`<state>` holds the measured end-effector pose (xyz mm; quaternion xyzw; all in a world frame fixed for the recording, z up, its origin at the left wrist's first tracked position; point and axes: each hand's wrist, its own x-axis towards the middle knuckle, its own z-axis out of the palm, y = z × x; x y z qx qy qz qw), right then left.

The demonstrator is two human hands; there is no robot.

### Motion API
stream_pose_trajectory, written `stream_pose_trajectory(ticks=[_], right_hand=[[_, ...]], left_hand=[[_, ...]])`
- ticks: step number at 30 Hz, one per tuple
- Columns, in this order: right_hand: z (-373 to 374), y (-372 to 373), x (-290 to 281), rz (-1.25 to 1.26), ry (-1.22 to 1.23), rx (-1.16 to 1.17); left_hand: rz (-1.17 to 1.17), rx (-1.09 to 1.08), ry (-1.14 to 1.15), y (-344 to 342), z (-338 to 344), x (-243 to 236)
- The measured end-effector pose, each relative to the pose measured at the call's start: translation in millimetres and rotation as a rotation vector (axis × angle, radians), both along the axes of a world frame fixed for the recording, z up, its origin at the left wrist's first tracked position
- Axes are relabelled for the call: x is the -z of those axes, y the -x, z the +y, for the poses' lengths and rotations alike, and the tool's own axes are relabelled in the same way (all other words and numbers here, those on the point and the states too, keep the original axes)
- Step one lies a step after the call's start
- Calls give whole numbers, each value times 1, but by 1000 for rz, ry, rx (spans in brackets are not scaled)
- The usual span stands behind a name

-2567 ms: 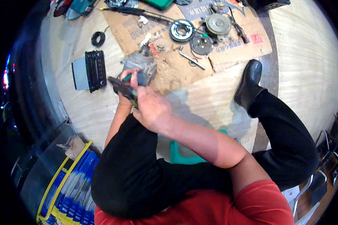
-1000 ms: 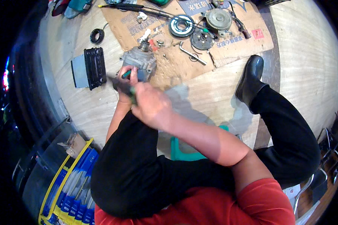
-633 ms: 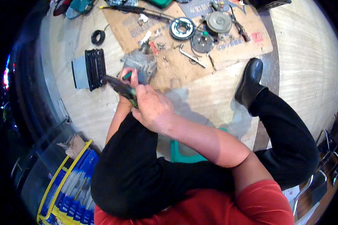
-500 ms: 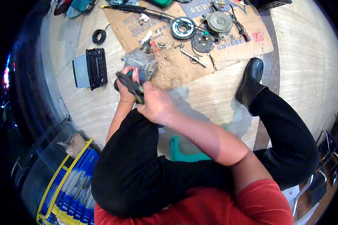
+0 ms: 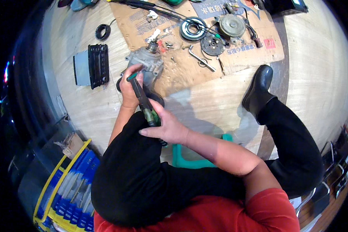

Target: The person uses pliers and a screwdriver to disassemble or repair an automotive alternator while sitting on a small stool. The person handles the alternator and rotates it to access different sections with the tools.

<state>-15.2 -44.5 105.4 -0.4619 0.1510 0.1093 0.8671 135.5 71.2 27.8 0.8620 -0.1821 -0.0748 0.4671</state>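
My right hand is wrapped round pliers with dark jaws and mottled green-and-black handles, its thumb stretched out beside them. The jaws reach to my left hand, whose bent fingers pinch a small green rounded thing at the jaw end. I cannot make out exactly what it is. Just beyond my left fingers stands a grey cast-metal compressor with its shaft pointing away from me. Part of its near side is hidden by my hand. A dark boot shows beside its base.
Flattened cardboard carries a grooved pulley, a round clutch plate, a hex key, small bolts and a round motor-like part. A car radio and black ring lie left. A green stool is beneath me.
My right hand has drawn back toward my knee, and the pliers have turned lengthwise. Its thumb has swung outward. My left hand stays by the compressor.
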Motion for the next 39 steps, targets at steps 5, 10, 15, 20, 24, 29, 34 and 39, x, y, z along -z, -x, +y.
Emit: stream_pose_trajectory(ticks=[5,10,15,20,24,29,34,39], right_hand=[[-17,-6,-13,274,216,-162],[-34,5,-36,188,341,-97],[-26,-4,-60,51,1269,-268],[-15,-22,-40,-6,1501,-246],[-15,-21,-43,-82,1486,-141],[-13,-28,-23,133,1537,-166],[-10,-26,-22,44,1406,-131],[-9,-33,-32,19,1376,-102]], left_hand=[[2,52,-22,0,-4,-11],[-47,24,13,0,-8,-7],[-55,53,-4,-4,-8,-1],[10,50,12,-3,-12,8],[32,52,16,-8,-5,19],[15,99,-37,-7,-5,19],[41,55,75,-11,1,40],[168,53,199,-17,-1,36]])
